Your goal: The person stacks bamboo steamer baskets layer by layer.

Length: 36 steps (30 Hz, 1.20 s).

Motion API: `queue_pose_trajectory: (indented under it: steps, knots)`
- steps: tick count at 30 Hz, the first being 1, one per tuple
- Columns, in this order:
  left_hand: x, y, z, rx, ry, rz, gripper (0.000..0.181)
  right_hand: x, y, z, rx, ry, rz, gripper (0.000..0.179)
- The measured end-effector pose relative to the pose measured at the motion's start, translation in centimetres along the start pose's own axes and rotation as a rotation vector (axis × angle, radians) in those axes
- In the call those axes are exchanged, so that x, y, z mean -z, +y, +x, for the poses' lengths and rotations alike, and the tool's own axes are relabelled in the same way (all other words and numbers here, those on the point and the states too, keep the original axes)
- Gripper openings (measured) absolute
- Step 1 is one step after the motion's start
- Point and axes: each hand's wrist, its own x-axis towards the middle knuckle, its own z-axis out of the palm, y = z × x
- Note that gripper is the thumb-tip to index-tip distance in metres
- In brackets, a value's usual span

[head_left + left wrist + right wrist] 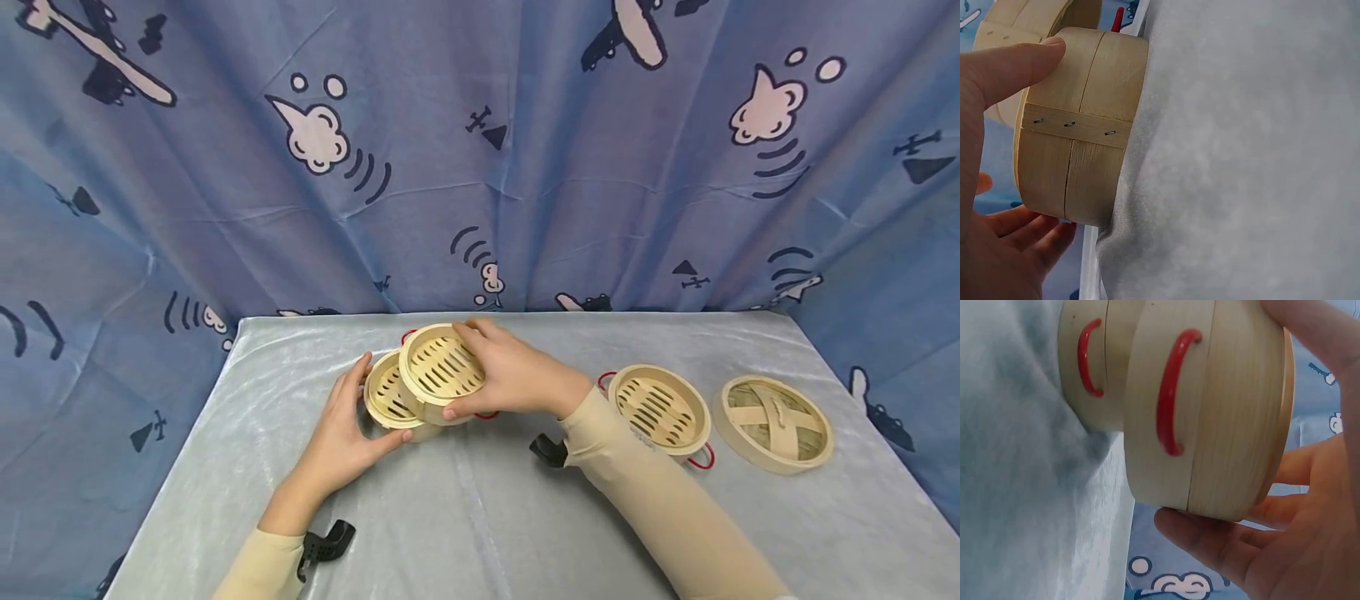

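Near the middle of the table, a bamboo steamer basket with a slotted base rests on the cloth. My left hand holds it, thumb on the near wall and fingers round the far side. In the left wrist view, stapled bands show on the wall of this lower basket. A second bamboo steamer basket is gripped by my right hand, thumb in front and fingers behind. It is held raised and overlaps the lower basket's right side. A red handle stands out from its wall in the right wrist view.
Right of my right forearm lies another slotted steamer basket with red handles. Beside it sits a woven bamboo lid with crossed strips. A grey cloth covers the table, and a blue patterned curtain hangs behind it.
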Motion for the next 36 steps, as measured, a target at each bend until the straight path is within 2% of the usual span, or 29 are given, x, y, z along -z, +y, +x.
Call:
queue_pose_trajectory:
  steps: [8,19,36]
  knots:
    - [-0.3,0.0,0.0,0.007,-0.013,-0.002,0.126,-0.7,-1.0,1.1,-0.003,0.01,0.002,0.126]
    - [-0.1,-0.1,0.1,0.007,-0.023,-0.018,0.127,-1.2,-2.1,2.3,0.014,-0.004,-0.039,0.131]
    - [0.1,-0.4,0.1,0.017,0.01,-0.119,0.14,-1.7,-3.3,3.7,0.082,-0.023,-0.1,0.13]
